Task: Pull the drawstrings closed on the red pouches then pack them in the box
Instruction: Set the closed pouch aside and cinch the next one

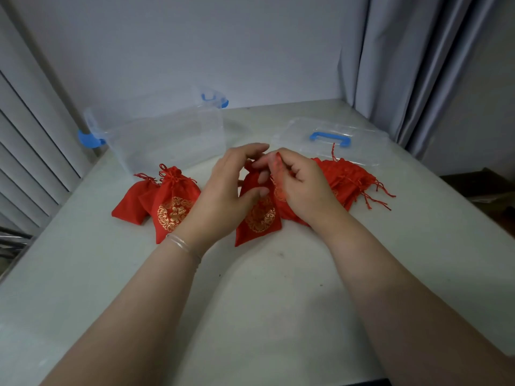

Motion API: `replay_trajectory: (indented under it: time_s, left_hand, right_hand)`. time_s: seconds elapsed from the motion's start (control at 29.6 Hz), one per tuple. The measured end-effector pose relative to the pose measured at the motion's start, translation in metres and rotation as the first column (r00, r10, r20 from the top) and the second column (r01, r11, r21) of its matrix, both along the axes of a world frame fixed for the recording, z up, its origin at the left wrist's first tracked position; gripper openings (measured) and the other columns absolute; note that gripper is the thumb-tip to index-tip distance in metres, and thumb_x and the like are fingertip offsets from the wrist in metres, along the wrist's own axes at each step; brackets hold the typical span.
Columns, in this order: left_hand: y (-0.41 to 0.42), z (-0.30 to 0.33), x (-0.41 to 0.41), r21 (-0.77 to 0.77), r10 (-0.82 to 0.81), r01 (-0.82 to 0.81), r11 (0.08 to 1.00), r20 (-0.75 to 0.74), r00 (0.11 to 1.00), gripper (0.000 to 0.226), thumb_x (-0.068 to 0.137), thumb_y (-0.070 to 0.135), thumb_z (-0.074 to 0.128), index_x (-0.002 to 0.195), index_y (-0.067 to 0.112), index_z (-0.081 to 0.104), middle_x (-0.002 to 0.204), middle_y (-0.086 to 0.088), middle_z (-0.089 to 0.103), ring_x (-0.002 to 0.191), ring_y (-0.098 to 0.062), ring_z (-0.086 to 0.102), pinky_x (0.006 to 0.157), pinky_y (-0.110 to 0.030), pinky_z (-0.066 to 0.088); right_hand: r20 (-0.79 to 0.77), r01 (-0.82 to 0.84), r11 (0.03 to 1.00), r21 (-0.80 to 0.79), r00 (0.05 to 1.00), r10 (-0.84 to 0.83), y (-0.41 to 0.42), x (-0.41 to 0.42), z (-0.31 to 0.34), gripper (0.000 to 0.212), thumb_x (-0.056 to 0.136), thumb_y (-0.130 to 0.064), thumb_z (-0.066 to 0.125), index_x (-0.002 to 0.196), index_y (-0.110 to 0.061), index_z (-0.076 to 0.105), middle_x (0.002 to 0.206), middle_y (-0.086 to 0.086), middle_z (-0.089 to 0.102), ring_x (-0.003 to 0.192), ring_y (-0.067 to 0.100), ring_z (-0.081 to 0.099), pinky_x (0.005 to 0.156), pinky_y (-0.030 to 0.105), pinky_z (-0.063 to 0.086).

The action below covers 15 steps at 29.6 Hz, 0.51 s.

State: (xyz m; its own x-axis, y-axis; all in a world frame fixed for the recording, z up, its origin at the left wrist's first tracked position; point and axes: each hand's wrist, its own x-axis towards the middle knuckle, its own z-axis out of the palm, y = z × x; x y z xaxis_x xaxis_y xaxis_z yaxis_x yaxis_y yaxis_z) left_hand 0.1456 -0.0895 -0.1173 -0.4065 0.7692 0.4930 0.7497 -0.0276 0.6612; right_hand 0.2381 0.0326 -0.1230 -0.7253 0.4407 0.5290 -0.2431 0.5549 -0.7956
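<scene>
While both of our hands work at the neck of one red pouch [257, 215], we judge the drawstring-pulling step to be under way, with packing not yet begun. We take the clear box [167, 140] as our landmark: it stands open toward the far left of the table [250, 288], and we see nothing red inside it.

This pouch lies on the table just in front of the box and a little to its right, gold emblem up. Our left hand [223, 196] curls over the pouch's upper part, thumb against the cloth and fingers arched above the neck; whether those fingers truly pinch the cord is hidden from us. Our right hand [302, 188] has its fingertips pinched on a red cord [278, 174] at the pouch's top, the remaining fingers folded.

Directly in front of the box lie the cinched pouches [170, 201], their necks gathered and knotted. Well to the right of the box sits a heap of loose pouches [348, 176], cords trailing, and just behind that heap rests the box's lid [334, 137] with its blue handle.

Next, we judge, the two hands must draw apart so the neck gathers tight. A snagged cord or a one-sided pull could leave the mouth gaping.
</scene>
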Motion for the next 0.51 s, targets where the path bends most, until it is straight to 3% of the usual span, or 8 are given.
replay_trajectory:
  time_s: [0.07, 0.17, 0.27, 0.34, 0.44, 0.51]
  left_hand:
    - [-0.001, 0.004, 0.004, 0.026, -0.033, 0.029, 0.999, 0.15, 0.988, 0.047, 0.083, 0.003, 0.068, 0.121, 0.026, 0.052, 0.116, 0.014, 0.055, 0.105, 0.001, 0.054, 0.089, -0.019, 0.047]
    - [0.001, 0.008, 0.008, 0.121, -0.032, -0.012, 0.993, 0.351, 0.936, 0.031, 0.084, 0.006, 0.069, 0.109, 0.02, 0.057, 0.102, 0.009, 0.062, 0.096, -0.002, 0.06, 0.082, -0.023, 0.053]
    - [0.004, 0.001, 0.003, 0.049, 0.001, -0.025, 0.998, 0.436, 0.9, 0.026, 0.086, 0.009, 0.067, 0.107, 0.021, 0.058, 0.098, 0.002, 0.064, 0.088, -0.008, 0.062, 0.076, -0.024, 0.052]
    - [0.009, -0.012, -0.002, -0.074, 0.089, -0.071, 0.995, 0.274, 0.958, 0.022, 0.086, 0.011, 0.066, 0.105, 0.021, 0.059, 0.098, 0.003, 0.064, 0.089, -0.01, 0.06, 0.078, -0.022, 0.049]
    - [0.015, -0.032, -0.01, -0.111, 0.168, -0.186, 0.976, -0.153, 0.974, 0.034, 0.08, 0.01, 0.068, 0.112, 0.016, 0.059, 0.107, 0.007, 0.056, 0.097, -0.012, 0.043, 0.083, -0.02, 0.032]
    - [0.017, -0.037, -0.011, -0.101, 0.135, -0.151, 0.983, -0.145, 0.98, 0.046, 0.077, 0.005, 0.066, 0.118, 0.021, 0.054, 0.108, 0.012, 0.051, 0.095, -0.012, 0.037, 0.082, -0.019, 0.031]
  right_hand:
    - [-0.049, -0.049, 0.997, -0.058, 0.998, 0.046, -0.004, 0.002, 0.004, 0.026, 0.1, -0.014, 0.043, 0.096, -0.003, 0.067, 0.073, 0.004, 0.061, 0.071, 0.002, 0.059, 0.07, 0.013, 0.045]
    - [-0.133, -0.11, 0.97, -0.216, 0.988, 0.083, -0.006, 0.005, 0.009, 0.027, 0.1, -0.009, 0.042, 0.097, 0.005, 0.064, 0.067, 0.0, 0.059, 0.052, -0.005, 0.054, 0.056, 0.005, 0.039]
    - [-0.104, -0.066, 0.963, -0.263, 0.994, 0.04, -0.002, 0.003, 0.01, 0.027, 0.1, -0.013, 0.042, 0.094, 0.001, 0.066, 0.06, -0.01, 0.057, 0.047, -0.006, 0.052, 0.049, 0.005, 0.037]
    - [-0.015, -0.033, 0.962, -0.271, 0.999, 0.03, 0.0, 0.001, 0.007, 0.028, 0.101, -0.015, 0.042, 0.093, -0.002, 0.066, 0.056, -0.013, 0.057, 0.045, -0.006, 0.051, 0.047, 0.006, 0.037]
    - [0.106, -0.048, 0.951, -0.305, 0.991, 0.083, 0.0, -0.003, -0.001, 0.03, 0.101, -0.019, 0.041, 0.092, -0.004, 0.066, 0.058, -0.002, 0.045, 0.038, -0.001, 0.042, 0.042, 0.007, 0.032]
    - [0.139, -0.05, 0.943, -0.328, 0.985, 0.101, 0.001, -0.003, -0.003, 0.03, 0.101, -0.022, 0.041, 0.09, -0.008, 0.066, 0.059, 0.002, 0.042, 0.036, 0.0, 0.038, 0.041, 0.007, 0.029]
